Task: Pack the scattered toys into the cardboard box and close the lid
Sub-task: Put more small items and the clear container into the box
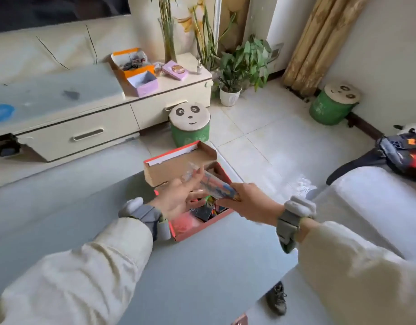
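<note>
A red cardboard box (197,227) stands on the grey table (202,266), its hinged lid (178,164) raised at the back. Several toys (207,211) lie inside, among them dark and pink pieces. Above the open box my right hand (251,202) grips a flat colourful packet (216,186) by its near end. My left hand (178,198) is palm up under the packet's far end, fingers loosely spread and touching it.
Two panda-faced green stools (190,124) (333,102) stand on the tiled floor. A low cabinet (84,127) at the left carries an orange box (131,64) and a purple box (143,84). Potted plants (237,73) stand beyond. A sofa arm (366,195) is at the right.
</note>
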The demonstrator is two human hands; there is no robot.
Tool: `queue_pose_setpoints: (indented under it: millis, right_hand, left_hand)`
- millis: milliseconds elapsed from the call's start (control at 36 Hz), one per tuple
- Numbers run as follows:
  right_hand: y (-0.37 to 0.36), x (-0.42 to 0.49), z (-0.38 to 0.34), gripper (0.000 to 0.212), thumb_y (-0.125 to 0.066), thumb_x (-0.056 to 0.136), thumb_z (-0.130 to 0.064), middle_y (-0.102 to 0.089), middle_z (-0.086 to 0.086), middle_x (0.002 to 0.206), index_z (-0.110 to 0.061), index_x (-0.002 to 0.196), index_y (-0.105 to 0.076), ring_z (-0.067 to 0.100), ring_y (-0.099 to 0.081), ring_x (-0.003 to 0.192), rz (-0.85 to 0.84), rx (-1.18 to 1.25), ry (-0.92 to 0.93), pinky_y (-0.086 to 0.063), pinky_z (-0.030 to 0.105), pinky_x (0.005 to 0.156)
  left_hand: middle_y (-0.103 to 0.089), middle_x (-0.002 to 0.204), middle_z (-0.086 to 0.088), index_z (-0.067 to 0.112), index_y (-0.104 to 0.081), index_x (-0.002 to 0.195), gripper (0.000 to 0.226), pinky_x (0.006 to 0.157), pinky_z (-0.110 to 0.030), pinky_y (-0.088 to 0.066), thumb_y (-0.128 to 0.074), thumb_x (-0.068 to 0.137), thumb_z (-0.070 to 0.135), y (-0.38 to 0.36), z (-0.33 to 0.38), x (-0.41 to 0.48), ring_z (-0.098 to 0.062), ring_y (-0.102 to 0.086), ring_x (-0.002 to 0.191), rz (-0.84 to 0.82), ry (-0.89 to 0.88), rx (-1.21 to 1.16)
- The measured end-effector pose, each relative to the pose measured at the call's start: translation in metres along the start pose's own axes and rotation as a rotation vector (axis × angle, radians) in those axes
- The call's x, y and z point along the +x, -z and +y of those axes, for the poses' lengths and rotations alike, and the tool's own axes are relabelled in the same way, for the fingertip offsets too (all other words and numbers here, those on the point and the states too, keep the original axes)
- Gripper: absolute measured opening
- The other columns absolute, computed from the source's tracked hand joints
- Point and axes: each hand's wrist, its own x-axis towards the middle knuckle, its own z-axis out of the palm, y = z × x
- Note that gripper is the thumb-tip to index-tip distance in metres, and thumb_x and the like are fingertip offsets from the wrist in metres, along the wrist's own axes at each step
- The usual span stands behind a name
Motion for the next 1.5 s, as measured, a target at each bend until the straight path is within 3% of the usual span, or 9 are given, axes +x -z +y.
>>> queue_pose_setpoints:
  millis: [194, 472, 667, 861, 972, 1139, 1278, 1389, 1500]
  right_hand:
    - [-0.047, 0.068, 0.092, 0.030, -0.059, 0.088, -0.044, -0.048, -0.005, 0.053, -0.016, 0.081, -0.053, 0.006, -0.044, 0.036, -0.003, 0.267, -0.134, -0.040, 0.023, 0.045]
    - [-0.110, 0.154, 0.142, 0.050, -0.056, 0.085, -0.049, -0.063, 0.008, 0.098, -0.012, 0.107, -0.032, 0.031, -0.064, 0.079, -0.125, 0.260, -0.048, -0.054, 0.047, 0.072]
    - [-0.144, 0.195, 0.177, 0.048, -0.044, 0.096, -0.034, -0.047, 0.007, 0.115, -0.015, 0.135, -0.025, 0.030, -0.060, 0.090, -0.052, 0.040, 0.078, -0.051, 0.041, 0.072]
    - [-0.156, 0.208, 0.199, 0.063, -0.045, 0.090, -0.011, -0.040, 0.011, 0.121, -0.009, 0.145, -0.015, 0.028, -0.049, 0.108, -0.078, -0.312, 0.038, -0.036, 0.033, 0.069]
    - [-0.167, 0.211, 0.198, 0.045, -0.072, 0.048, -0.014, -0.061, 0.007, 0.076, -0.003, 0.092, -0.070, 0.017, -0.058, 0.055, 0.069, -0.481, -0.021, -0.036, 0.024, 0.037]
    - [-0.161, 0.209, 0.190, 0.011, -0.054, 0.040, -0.016, -0.056, 0.002, 0.053, -0.011, 0.042, -0.063, 0.017, -0.054, 0.047, 0.088, -0.505, 0.076, -0.015, 0.021, 0.042]
    - [-0.140, 0.212, 0.200, 0.032, -0.028, 0.065, -0.007, -0.056, 0.010, 0.071, -0.010, 0.060, -0.059, 0.026, -0.053, 0.060, 0.259, -0.429, 0.253, -0.028, 0.027, 0.049]
    - [-0.132, 0.212, 0.214, 0.016, -0.050, 0.065, 0.004, -0.055, 0.016, 0.087, -0.004, 0.077, -0.056, 0.031, -0.052, 0.067, 0.164, -0.383, 0.192, -0.025, 0.029, 0.048]
    - [-0.132, 0.211, 0.222, 0.060, -0.052, 0.079, 0.005, -0.044, 0.016, 0.124, -0.001, 0.136, -0.036, 0.037, -0.054, 0.093, -0.020, -0.300, 0.156, -0.046, 0.038, 0.061]
  left_hand:
    - [-0.067, 0.114, -0.012, 0.009, -0.056, 0.121, 0.055, 0.087, -0.037, -0.050, -0.061, 0.078, 0.043, -0.046, -0.065, 0.089, -0.022, -0.063, 0.090, 0.030, 0.120, -0.158]
    - [-0.071, 0.074, -0.005, 0.010, -0.061, 0.102, 0.014, 0.048, -0.021, -0.051, -0.055, 0.093, 0.019, -0.026, -0.118, 0.196, -0.014, -0.065, 0.055, 0.298, 0.172, -0.196]
    - [-0.065, 0.086, -0.010, 0.007, -0.059, 0.110, 0.020, 0.045, -0.023, -0.052, -0.057, 0.092, 0.014, 0.001, -0.137, 0.271, -0.019, -0.061, 0.068, 0.437, 0.182, -0.131]
    - [-0.055, 0.068, -0.009, 0.011, -0.057, 0.078, 0.013, 0.053, -0.028, -0.053, -0.058, 0.091, 0.012, -0.008, -0.155, 0.324, -0.020, -0.053, 0.059, 0.430, 0.199, 0.024]
    - [-0.062, 0.084, -0.016, 0.014, -0.060, 0.079, 0.010, 0.067, -0.033, -0.053, -0.061, 0.089, 0.012, -0.008, -0.162, 0.348, -0.027, -0.059, 0.074, 0.451, 0.182, 0.145]
    - [-0.068, 0.100, -0.022, 0.014, -0.060, 0.072, 0.022, 0.087, -0.048, -0.052, -0.072, 0.075, 0.031, -0.010, -0.170, 0.358, -0.039, -0.064, 0.096, 0.490, 0.163, 0.361]
    - [-0.063, 0.073, -0.008, 0.014, -0.056, 0.066, 0.030, 0.069, -0.028, -0.039, -0.065, 0.083, 0.036, -0.017, -0.155, 0.348, -0.027, -0.058, 0.078, 0.508, 0.143, 0.668]
    - [-0.068, 0.072, -0.012, 0.008, -0.061, 0.073, 0.042, 0.073, -0.044, -0.056, -0.070, 0.074, 0.049, -0.009, -0.155, 0.344, -0.033, -0.067, 0.074, 0.456, 0.146, 0.602]
    - [-0.070, 0.087, -0.011, 0.013, -0.055, 0.094, 0.028, 0.081, -0.044, -0.054, -0.072, 0.079, 0.029, 0.001, -0.156, 0.332, -0.029, -0.067, 0.084, 0.489, 0.107, 0.667]
